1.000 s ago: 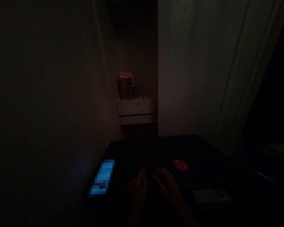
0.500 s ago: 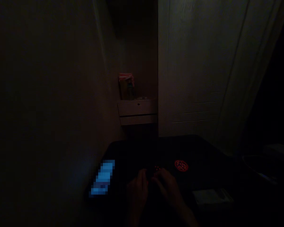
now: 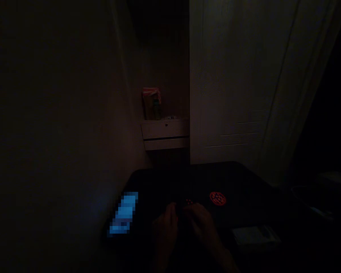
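The scene is very dark. My left hand is above the near middle of the dark table, fingers bent and pressed together; whatever they may hold is lost in shadow. To its right, my right hand has its fingers drawn together, the tips pointing left toward the left hand. A few small red bead-like pieces lie just beyond the right fingertips. Farther right sits a round, red-rimmed shallow dish with several small red pieces in it.
A lit phone-like screen, blurred into blocks, lies at the table's left side. A pale flat box is at the front right. Behind stand drawers with a red-and-white packet on top, beside a tall panel.
My right fingertips have shifted slightly, and the small red pieces beyond them show a little differently. The left hand stays in place. The picture is a bit dimmer.
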A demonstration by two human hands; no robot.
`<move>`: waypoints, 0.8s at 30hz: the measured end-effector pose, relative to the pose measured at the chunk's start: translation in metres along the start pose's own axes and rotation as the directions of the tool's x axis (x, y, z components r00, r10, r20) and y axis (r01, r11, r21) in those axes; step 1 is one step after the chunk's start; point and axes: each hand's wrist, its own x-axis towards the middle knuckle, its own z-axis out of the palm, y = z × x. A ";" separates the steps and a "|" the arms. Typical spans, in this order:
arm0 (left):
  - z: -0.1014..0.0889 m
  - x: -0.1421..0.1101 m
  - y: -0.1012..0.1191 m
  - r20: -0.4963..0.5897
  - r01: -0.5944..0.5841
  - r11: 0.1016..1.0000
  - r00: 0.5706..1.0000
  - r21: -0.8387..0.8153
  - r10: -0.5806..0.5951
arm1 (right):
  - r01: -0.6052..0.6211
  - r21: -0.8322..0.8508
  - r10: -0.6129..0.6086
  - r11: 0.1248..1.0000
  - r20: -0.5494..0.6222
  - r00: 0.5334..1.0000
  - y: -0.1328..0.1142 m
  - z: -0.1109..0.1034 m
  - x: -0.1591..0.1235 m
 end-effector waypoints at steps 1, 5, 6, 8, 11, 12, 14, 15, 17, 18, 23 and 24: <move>0.000 0.000 0.000 -0.006 -0.003 1.000 1.000 0.001 0.003 | 0.003 0.000 -0.003 1.000 -0.004 1.000 0.000 0.000 0.000; -0.001 0.000 0.001 0.006 0.015 1.000 1.000 0.009 -0.015 | -0.003 0.013 0.003 1.000 -0.016 1.000 -0.001 -0.001 0.000; -0.001 0.000 0.001 0.011 0.021 1.000 1.000 0.012 -0.021 | -0.009 0.017 0.010 1.000 -0.017 1.000 -0.001 -0.001 0.000; -0.002 0.000 0.002 0.020 0.023 1.000 1.000 0.014 -0.023 | -0.019 0.028 0.019 0.999 -0.013 1.000 -0.002 -0.002 0.000; -0.002 0.000 0.003 0.018 0.024 1.000 1.000 -0.009 -0.024 | -0.038 0.033 0.038 0.999 0.006 0.999 -0.001 -0.001 -0.001; -0.002 0.000 0.002 0.018 0.033 0.999 0.999 -0.012 -0.033 | -0.049 0.033 0.049 0.998 0.008 0.999 0.000 -0.001 -0.001; -0.001 0.000 0.002 0.012 0.040 0.999 0.999 -0.017 -0.040 | -0.074 0.033 0.074 0.997 0.011 0.997 0.000 0.000 -0.002; -0.001 0.000 0.002 0.006 0.036 0.999 0.999 -0.018 -0.036 | -0.082 0.035 0.081 0.996 0.011 0.997 0.000 0.000 -0.002; 0.000 -0.001 0.001 -0.008 0.020 1.000 1.000 -0.021 -0.020 | -0.086 0.041 0.085 0.995 0.007 0.996 -0.002 0.000 -0.002; 0.001 -0.001 0.000 -0.011 0.013 1.000 1.000 -0.022 -0.013 | -0.085 0.044 0.085 0.995 0.002 0.996 -0.003 -0.001 -0.002; 0.001 0.000 -0.001 0.011 0.021 1.000 1.000 -0.005 -0.021 | -0.071 0.053 0.073 0.996 -0.036 0.997 -0.006 -0.002 0.001; 0.001 0.000 -0.001 0.010 0.019 1.000 1.000 -0.005 -0.019 | -0.067 0.052 0.069 0.996 -0.030 0.997 -0.006 -0.002 0.001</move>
